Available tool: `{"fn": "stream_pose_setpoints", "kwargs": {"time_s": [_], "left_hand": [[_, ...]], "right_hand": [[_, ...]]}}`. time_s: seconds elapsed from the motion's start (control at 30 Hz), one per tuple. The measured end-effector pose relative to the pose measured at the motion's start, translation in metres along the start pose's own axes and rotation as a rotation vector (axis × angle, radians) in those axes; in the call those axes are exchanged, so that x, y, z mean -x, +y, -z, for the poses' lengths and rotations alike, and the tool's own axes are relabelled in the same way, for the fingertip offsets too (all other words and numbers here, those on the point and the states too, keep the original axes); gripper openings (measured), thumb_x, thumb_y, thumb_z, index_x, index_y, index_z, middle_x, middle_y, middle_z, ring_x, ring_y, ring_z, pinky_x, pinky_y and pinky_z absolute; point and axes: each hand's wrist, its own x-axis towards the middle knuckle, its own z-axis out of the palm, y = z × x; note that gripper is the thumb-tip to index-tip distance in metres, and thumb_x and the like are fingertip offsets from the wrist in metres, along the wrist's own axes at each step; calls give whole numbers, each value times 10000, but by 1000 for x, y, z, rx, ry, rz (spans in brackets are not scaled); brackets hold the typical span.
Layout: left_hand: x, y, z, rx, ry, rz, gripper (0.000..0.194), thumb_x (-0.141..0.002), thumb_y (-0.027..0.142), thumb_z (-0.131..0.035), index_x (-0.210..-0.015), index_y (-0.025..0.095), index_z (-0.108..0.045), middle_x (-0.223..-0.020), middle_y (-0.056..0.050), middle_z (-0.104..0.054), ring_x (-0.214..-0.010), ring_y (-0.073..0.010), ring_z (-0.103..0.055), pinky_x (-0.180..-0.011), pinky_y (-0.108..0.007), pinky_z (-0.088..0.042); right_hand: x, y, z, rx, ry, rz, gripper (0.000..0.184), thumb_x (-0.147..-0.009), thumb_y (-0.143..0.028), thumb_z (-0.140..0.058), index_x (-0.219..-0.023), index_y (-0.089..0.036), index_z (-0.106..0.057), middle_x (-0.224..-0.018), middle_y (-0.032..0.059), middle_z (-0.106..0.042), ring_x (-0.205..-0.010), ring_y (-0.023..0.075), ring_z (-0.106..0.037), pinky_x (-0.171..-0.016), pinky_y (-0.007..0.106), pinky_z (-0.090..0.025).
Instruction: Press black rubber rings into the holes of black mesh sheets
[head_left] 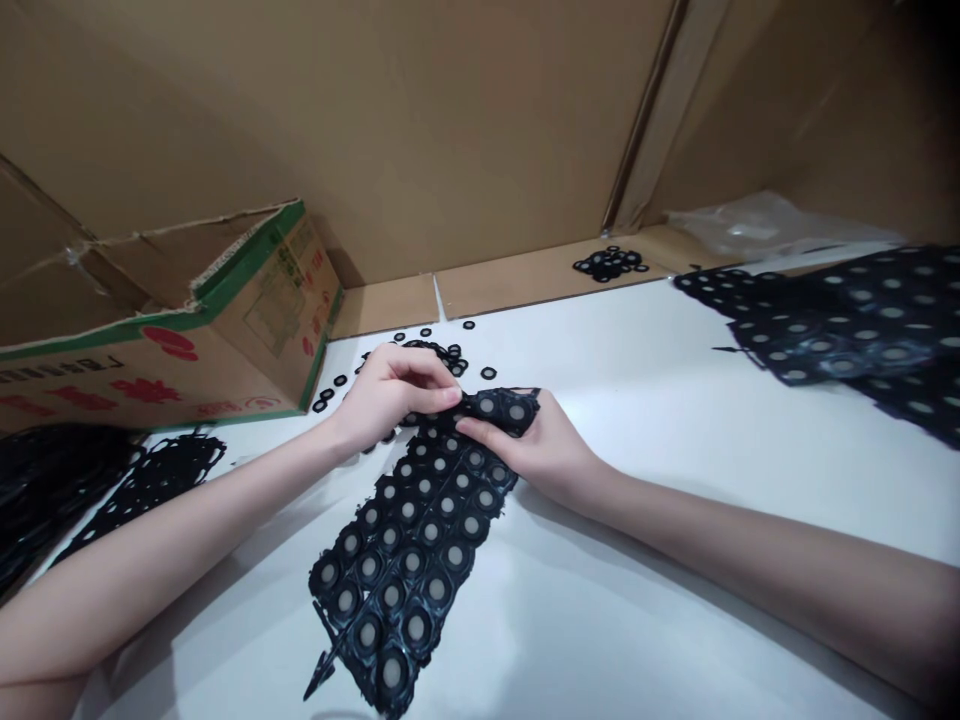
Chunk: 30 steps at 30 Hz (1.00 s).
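A black rubber sheet (412, 562) moulded with rows of rings slants across the white table, its far end lifted and folded over. My right hand (551, 450) grips that folded end, thumb on the near side. My left hand (394, 392) pinches with thumb and forefinger at the far edge of the sheet; whatever sits between those fingertips is too small to make out. Loose black rubber rings (450, 355) lie heaped and scattered just behind and beside my left hand.
A cardboard box (255, 330) with green edges stands at the left. More ring sheets (847, 330) are stacked at the right, near a clear plastic bag (765, 222). A small pile of rings (609, 263) sits at the back. Black scrap webbing (161, 475) lies at the left.
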Motion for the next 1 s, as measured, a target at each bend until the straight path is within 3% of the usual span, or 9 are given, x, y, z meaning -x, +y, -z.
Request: {"fn": "stream_pose_setpoints", "kwargs": {"time_s": [0.13, 0.27, 0.43, 0.53, 0.63, 0.8, 1.0], "left_hand": [[-5, 0, 4, 67, -49, 107, 96, -619, 196, -732, -552, 142, -689, -518, 18, -563, -501, -95, -458, -499, -230, -345], [-7, -1, 4, 114, -23, 151, 83, -606, 179, -744, -556, 131, -697, -518, 20, -569, -512, -81, -455, -513, -215, -337], [-3, 8, 1, 69, 65, 31, 45, -628, 156, -728, -593, 131, -714, -551, 27, -583, -540, -70, -471, -534, -194, -353], [-2, 15, 4, -36, -8, -22, 53, -637, 158, -717, -598, 123, -725, -575, 4, -613, -580, -93, -508, -557, -205, -383], [-5, 15, 9, -34, -111, 46, 64, -623, 171, -721, -590, 117, -726, -558, 1, -612, -562, -89, -490, -538, -202, -377], [-11, 5, 14, 68, -136, 171, 62, -567, 164, -741, -584, 109, -718, -516, 11, -590, -508, -70, -460, -508, -193, -351], [-13, 2, 17, 101, -198, 142, 39, -584, 139, -742, -605, 113, -720, -559, -2, -634, -524, -76, -510, -524, -191, -400]], "right_hand": [[0, 0, 1, 18, -15, 27, 215, -698, -348, -670, -649, -164, -571, -662, 21, -584, -636, 156, -517, -602, 283, -428], [-2, 1, 1, 47, 1, 49, 200, -729, -350, -662, -692, -160, -611, -704, 40, -654, -660, 179, -580, -609, 286, -464], [-1, 3, 1, 26, 54, 83, 229, -763, -378, -654, -761, -149, -666, -780, 65, -704, -714, 208, -631, -639, 306, -505], [1, 2, 1, 33, 60, 106, 207, -770, -358, -650, -781, -153, -676, -790, 57, -710, -728, 212, -639, -644, 308, -517], [2, 1, 1, 66, 20, 117, 173, -762, -331, -652, -738, -160, -664, -741, 44, -699, -695, 203, -630, -631, 303, -514], [0, 1, 2, 116, -16, 120, 180, -747, -327, -648, -679, -162, -630, -664, 28, -653, -627, 179, -583, -597, 298, -490], [0, -1, 2, 128, -30, 128, 224, -748, -334, -610, -607, -166, -563, -600, 27, -592, -573, 162, -532, -552, 297, -452]]}}
